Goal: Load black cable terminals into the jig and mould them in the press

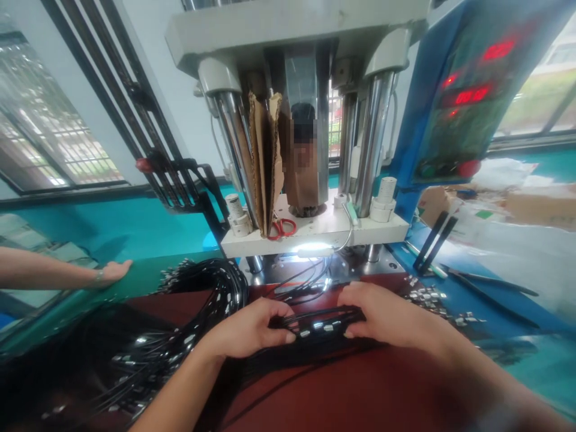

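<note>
A bundle of black cables (320, 327) with small silvery metal pieces on them runs between my two hands, in front of the press. My left hand (258, 327) is closed around its left part, thumb and fingers curled over the cables. On the right part, my right hand (373, 312) grips the same bundle with thumb and fingers bent. A few thin cables reach back from there toward the lit gap under the press plate. A thick heap of similar black cables (225, 288) with metal pieces lies to the left of my left hand.
The press (315, 231) stands straight ahead, with red-handled scissors (282, 228) and folded cardboard (265, 162) on its plate. Loose metal pieces (432, 294) and black pliers (490, 288) lie at right. Another person's hand (114, 272) rests on the green surface at left.
</note>
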Tool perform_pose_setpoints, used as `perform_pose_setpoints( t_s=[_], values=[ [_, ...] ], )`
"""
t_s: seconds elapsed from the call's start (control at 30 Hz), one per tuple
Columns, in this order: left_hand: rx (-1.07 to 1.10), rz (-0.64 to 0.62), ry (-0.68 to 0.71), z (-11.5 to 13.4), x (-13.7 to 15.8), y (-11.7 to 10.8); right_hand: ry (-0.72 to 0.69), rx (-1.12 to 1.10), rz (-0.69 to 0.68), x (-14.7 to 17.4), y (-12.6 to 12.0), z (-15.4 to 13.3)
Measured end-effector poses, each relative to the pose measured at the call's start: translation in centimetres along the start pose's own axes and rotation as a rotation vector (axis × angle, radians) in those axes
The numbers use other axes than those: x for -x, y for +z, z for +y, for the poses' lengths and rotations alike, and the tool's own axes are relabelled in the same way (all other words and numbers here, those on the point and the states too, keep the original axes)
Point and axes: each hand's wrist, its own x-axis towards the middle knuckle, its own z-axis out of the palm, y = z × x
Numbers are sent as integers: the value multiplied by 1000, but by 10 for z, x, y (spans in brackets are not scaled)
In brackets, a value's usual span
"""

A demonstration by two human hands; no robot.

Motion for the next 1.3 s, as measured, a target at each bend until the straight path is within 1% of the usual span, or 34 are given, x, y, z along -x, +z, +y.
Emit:
perform_pose_setpoints(
  t_s=[0.1,0.23,0.37,0.5,0.57,0.7,0.83,0.93,1.0,1.13,1.2,1.3],
  values=[
    [97,17,11,-2,1,-3,-13,37,37,1,-2,3],
    [162,44,29,-4,2,-5,-52,19,63,4,-8,7],
    [287,43,72,-7,4,-7,-4,-18,77,9,-12,11],
    [454,51,115,-12,4,-8,65,-38,151,20,-10,16],
    [521,39,140,-16,4,-9,76,-45,174,25,-9,19],
    [566,27,177,-22,5,-10,80,-12,206,29,-5,29],
    [576,-23,210,-23,5,-10,73,102,237,28,-9,34],
    [563,-88,240,-20,5,-8,41,229,265,30,-24,27],
    [544,-117,237,-18,4,-6,36,305,260,34,-38,18],
    [458,-130,195,-15,5,-1,31,435,138,38,-65,-4],
    [408,-138,173,-13,5,1,7,493,102,39,-80,-19],
    [392,-202,138,-9,7,4,-36,533,53,38,-102,-48]
  ],
)
